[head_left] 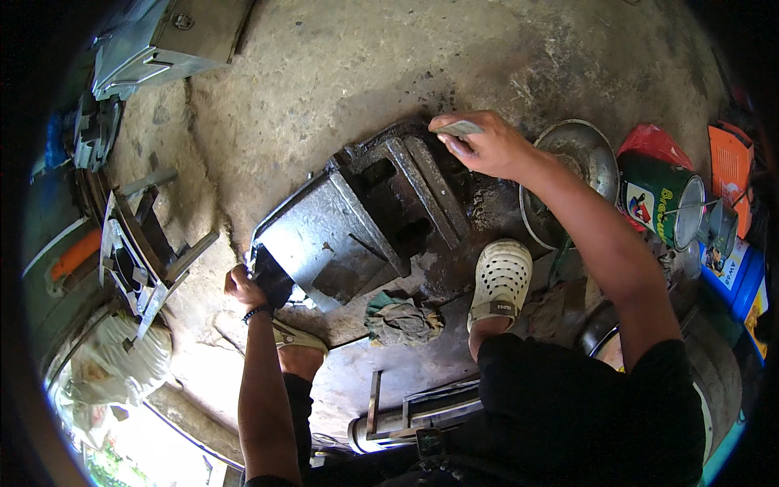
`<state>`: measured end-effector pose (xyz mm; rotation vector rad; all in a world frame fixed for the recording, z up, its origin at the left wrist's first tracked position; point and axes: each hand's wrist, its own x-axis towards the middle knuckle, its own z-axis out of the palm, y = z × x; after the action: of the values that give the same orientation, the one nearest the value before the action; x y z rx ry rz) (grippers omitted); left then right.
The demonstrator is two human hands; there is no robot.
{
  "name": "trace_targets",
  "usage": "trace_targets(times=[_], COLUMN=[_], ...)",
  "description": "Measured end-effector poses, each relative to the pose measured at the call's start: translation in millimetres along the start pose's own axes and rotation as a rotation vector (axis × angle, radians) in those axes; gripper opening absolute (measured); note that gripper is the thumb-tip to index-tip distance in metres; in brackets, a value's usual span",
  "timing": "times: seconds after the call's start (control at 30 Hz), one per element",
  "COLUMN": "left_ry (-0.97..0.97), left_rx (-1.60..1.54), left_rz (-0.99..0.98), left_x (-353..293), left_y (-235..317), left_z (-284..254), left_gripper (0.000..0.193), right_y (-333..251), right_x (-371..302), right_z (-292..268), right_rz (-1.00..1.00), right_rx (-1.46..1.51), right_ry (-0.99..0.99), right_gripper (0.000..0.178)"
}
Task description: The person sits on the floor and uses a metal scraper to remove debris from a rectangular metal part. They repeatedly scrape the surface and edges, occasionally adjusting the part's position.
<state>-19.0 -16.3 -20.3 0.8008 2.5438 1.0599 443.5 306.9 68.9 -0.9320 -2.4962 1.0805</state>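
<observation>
A heavy, dark, greasy metal frame (369, 219) with a flat grey plate and rectangular openings lies on the stained concrete floor (341, 65). The left hand (242, 286) is fisted around its near-left corner. The right hand (479, 144) presses a small pale pad (459, 127) against its far-right edge, beside a metal bowl (586, 154)

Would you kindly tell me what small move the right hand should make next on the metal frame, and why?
Probably draw the right hand with its small grey pad back along the metal frame: the pad sits at the frame's far end, while the left hand grips the near corner.
</observation>
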Motion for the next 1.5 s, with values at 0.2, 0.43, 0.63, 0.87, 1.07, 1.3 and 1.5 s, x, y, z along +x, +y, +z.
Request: trace_targets(times=[0.2, 0.43, 0.63, 0.87, 1.07, 1.3, 1.5], left_ry=[0.002, 0.017, 0.023, 0.015, 0.033, 0.019, 0.026], left_rx=[-0.049, -0.008, 0.004, -0.038, -0.038, -0.030, -0.053], left_rz=[-0.021, 0.023, 0.003, -0.037, -0.031, -0.003, -0.068], left_x=[1.4, -0.5, -0.8, -0.6, -3.7, -4.3, -2.4], left_y=[-4.8, -6.4, -3.9, -7.0, 1.1, 5.6, -2.0], left_z=[1.7, 0.1, 1.8, 0.8, 3.0, 1.4, 1.7], left_gripper=[0.040, 0.039, 0.039, 0.038, 0.037, 0.038, 0.041], right_y=[7.6, 9.4, 10.6, 7.7, 4.1, 17.3, -1.6], right_x=[18.9, 8.8, 17.6, 11.4, -1.9, 21.1, -25.3], right_z=[7.2, 13.5, 5.6, 13.2, 22.9, 21.4, 17.7], right_rz=[0.022, -0.106, 0.080, -0.162, 0.050, -0.234, 0.241], right_rx=[-0.079, 0.026, -0.021, -0.089, 0.047, -0.170, 0.226], right_ry=[-0.120, 0.135, -0.159, 0.045, 0.021, -0.031, 0.277], right_gripper=[0.020, 0.020, 0.022, 0.023, 0.026, 0.031, 0.022])
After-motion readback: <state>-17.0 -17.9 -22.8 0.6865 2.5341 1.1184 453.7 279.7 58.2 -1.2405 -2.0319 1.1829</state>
